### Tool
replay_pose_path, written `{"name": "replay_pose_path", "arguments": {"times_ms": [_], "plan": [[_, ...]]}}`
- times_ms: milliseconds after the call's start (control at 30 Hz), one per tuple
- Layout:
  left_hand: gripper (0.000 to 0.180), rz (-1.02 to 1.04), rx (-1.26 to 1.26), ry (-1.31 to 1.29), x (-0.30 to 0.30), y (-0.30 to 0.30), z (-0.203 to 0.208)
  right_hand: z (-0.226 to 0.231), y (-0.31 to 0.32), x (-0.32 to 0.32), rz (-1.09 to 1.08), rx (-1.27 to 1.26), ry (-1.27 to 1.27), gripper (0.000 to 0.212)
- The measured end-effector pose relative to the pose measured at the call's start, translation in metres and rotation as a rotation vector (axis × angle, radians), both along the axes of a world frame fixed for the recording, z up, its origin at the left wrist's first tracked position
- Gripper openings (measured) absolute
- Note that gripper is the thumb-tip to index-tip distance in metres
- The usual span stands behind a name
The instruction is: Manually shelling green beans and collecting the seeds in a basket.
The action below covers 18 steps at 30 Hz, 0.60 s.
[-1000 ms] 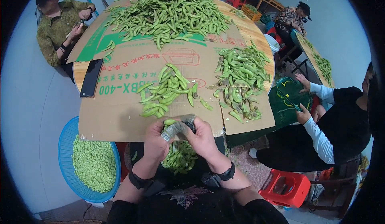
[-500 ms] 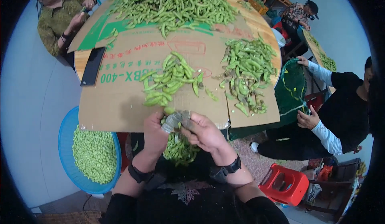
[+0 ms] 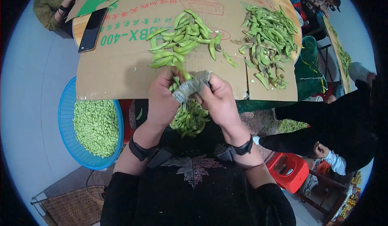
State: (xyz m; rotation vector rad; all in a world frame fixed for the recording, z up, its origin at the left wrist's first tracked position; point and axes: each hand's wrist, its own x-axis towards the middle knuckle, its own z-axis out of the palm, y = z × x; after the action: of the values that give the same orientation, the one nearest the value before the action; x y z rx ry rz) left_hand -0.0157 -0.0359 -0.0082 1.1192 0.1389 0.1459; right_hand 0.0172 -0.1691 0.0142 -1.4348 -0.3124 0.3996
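Observation:
Over the table's near edge my left hand [image 3: 161,98] is closed around green soybean pods [image 3: 185,73], one of which sticks up from its grip. Grey wrapping [image 3: 190,87] covers fingers between my two hands. Pressed against it, my right hand [image 3: 223,104] is closed, and whatever its fingertips pinch is hidden. Below them, more pods [image 3: 190,120] lie heaped at my lap. Just beyond my hands a loose pile of pods [image 3: 182,36] rests on the flattened cardboard [image 3: 133,76].
A blue basket [image 3: 68,133] of shelled green beans stands at left. On the table are a dark phone [image 3: 93,29] and another pile of pods [image 3: 273,36]. A red stool [image 3: 289,171], a green net bag [image 3: 309,68] and a person in black [image 3: 335,120] are at right.
The view has tipped downward, so the table sits higher in it. At right the person has let go of the net bag and shifted. My hands stay together, with a pod now upright in the left.

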Motion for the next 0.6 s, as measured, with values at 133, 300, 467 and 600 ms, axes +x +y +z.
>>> {"name": "replay_pose_path", "arguments": {"times_ms": [133, 300, 467, 600], "plan": [[0.046, -0.041, 0.218, -0.189, -0.004, 0.012, -0.009, 0.006, -0.001, 0.004, 0.007, 0.144, 0.227, 0.011], [0.037, 0.068, 0.000, -0.112, -0.001, 0.011, -0.006, -0.005, 0.006, 0.008, -0.026, -0.269, -0.345, 0.014], [0.023, 0.089, -0.156, 0.026, -0.006, 0.016, 0.001, 0.012, -0.005, 0.051, -0.264, -0.712, -0.725, 0.020], [0.021, -0.052, 0.110, 0.077, -0.010, 0.026, 0.002, 0.009, -0.003, 0.070, -0.319, -1.163, -0.756, 0.021]]}}
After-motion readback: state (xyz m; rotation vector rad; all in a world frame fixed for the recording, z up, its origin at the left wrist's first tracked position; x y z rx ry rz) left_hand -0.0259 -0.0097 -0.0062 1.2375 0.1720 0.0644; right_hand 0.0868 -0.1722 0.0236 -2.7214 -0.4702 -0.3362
